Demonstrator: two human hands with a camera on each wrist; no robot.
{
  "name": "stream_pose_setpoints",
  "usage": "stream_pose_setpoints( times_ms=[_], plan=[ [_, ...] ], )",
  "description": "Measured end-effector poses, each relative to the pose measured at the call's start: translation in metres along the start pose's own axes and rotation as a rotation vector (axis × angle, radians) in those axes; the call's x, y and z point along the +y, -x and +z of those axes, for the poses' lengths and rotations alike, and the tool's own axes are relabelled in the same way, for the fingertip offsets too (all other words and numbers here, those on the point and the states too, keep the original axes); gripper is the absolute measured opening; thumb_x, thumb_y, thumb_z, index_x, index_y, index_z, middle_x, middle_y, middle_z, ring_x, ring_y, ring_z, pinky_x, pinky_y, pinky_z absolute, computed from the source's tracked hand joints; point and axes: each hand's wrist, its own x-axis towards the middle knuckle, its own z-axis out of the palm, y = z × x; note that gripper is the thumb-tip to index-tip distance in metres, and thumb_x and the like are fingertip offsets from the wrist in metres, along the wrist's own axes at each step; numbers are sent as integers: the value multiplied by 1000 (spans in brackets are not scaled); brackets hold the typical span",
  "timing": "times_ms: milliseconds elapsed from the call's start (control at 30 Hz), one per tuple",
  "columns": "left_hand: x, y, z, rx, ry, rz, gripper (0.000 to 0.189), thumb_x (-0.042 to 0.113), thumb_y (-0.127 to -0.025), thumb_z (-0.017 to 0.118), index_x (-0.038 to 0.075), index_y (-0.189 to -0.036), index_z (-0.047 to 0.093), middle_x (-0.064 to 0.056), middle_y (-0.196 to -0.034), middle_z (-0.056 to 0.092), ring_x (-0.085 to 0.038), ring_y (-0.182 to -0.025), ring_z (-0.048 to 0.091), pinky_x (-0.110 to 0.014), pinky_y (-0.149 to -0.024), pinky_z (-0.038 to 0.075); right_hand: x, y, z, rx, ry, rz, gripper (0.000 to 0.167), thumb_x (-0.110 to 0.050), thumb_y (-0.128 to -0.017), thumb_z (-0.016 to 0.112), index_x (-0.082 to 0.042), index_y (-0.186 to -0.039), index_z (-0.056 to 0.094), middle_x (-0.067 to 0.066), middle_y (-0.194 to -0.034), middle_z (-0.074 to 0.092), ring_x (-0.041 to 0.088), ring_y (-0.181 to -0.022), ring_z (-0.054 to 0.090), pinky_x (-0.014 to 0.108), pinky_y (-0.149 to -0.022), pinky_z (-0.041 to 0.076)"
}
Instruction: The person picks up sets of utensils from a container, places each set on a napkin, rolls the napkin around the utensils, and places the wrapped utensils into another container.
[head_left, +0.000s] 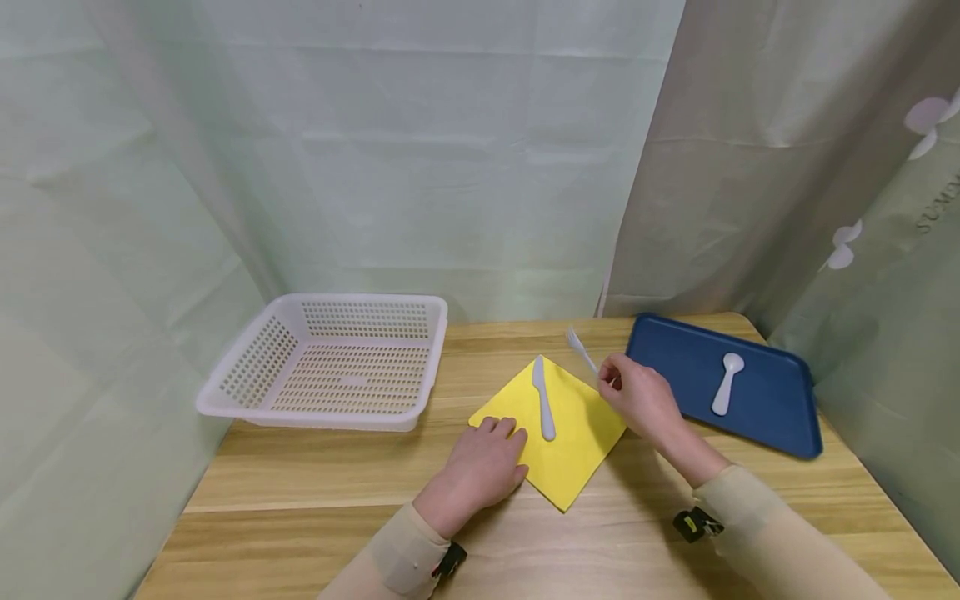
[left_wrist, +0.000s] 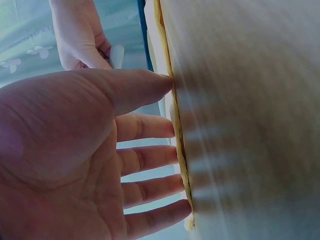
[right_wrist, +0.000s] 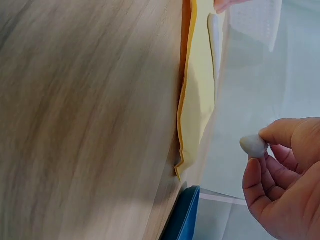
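Observation:
A folded yellow napkin [head_left: 573, 442] lies cornerwise on the wooden table, with a white knife [head_left: 544, 400] on top of it. My left hand [head_left: 487, 462] rests on the napkin's left edge, fingers spread and fairly straight; the left wrist view shows the fingertips [left_wrist: 160, 155] pressing along that edge. Above the napkin's right corner, my right hand [head_left: 637, 392] pinches a white fork [head_left: 581, 347] by its handle end, tines pointing away to the back left. In the right wrist view the rounded handle end [right_wrist: 254, 145] shows between thumb and fingers.
A white plastic basket [head_left: 427, 392] with perforated walls stands at the back left. At the right, a blue tray [head_left: 780, 408] holds a white spoon [head_left: 727, 383]. Pale curtains [head_left: 420, 150] hang behind and beside the table [head_left: 300, 492].

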Motion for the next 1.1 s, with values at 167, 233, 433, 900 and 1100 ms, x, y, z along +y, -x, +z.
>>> stream_pose_setpoints(
  times_ms=[167,233,433,900,1100],
  plan=[
    [-1,-1,1,6,-3,0,47,45,-104,75,14,-140,71,-7,-142,65,-31,-129,62,-46,-98,58,0,-2,1,-7,-35,19,10,-9,-99,79,-9,-101,69,1,-88,70,21,-81,62,40,-72,50],
    [-1,-1,2,7,-5,-1,47,45,-105,75,15,-140,71,-7,-142,65,-31,-129,62,-46,-99,58,0,-3,2,-7,-41,29,10,-9,-99,79,-9,-103,70,1,-89,72,23,-82,62,41,-73,49],
    [-1,-1,1,-3,-3,-2,48,45,-105,74,15,-141,70,-6,-143,65,-30,-130,62,-46,-100,57,-1,-5,5,-41,-47,68,14,-10,-101,76,-5,-115,76,6,-98,77,24,-82,63,39,-72,51],
    [1,-1,1,-25,5,-10,50,47,-105,74,16,-145,69,-6,-147,64,-30,-134,60,-46,-101,57,-4,-4,8,-100,-71,76,24,-10,-102,69,1,-122,75,10,-103,79,24,-81,64,39,-70,50],
    [1,0,0,-19,11,-14,49,46,-105,75,16,-143,70,-6,-146,64,-31,-132,61,-47,-101,58,-8,-6,10,-119,-75,82,24,-11,-102,68,1,-122,74,9,-100,78,23,-75,60,38,-65,47]
  ],
)
